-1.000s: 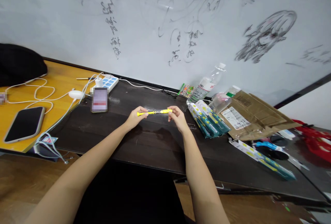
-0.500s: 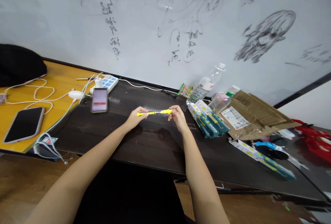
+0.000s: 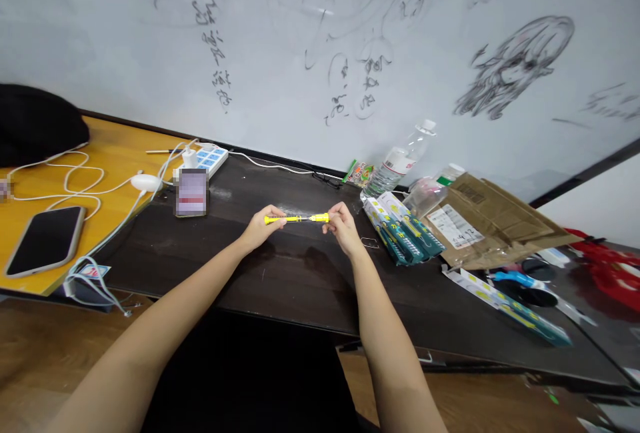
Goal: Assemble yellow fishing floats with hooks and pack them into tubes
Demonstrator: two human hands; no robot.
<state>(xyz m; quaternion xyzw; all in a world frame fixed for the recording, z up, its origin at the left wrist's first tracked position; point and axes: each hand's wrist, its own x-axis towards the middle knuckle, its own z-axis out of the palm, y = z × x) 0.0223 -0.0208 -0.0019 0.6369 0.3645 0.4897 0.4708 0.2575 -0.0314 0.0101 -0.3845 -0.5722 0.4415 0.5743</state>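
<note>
A slim yellow pen-like tool (image 3: 305,219) is held level above the dark desk, its middle section see-through or shiny. My left hand (image 3: 265,225) pinches its left end between thumb and fingers. At the thicker right end, my right hand (image 3: 342,226) grips with its fingertips. The tool's exact kind is too small to make out. Just right of my right hand lie several long green-and-white boxes (image 3: 403,229) with yellow print, side by side.
Behind the boxes lean a clear water bottle (image 3: 399,161) and a plastic cup. A brown paper package (image 3: 493,216), another long box (image 3: 510,306) and scissors with blue handles lie right. Left are a phone (image 3: 46,241), a propped phone (image 3: 192,193), cables and a power strip (image 3: 213,161).
My right hand has shifted very slightly left along with the tool's right end, and the tool is now more level. My left hand stays put.
</note>
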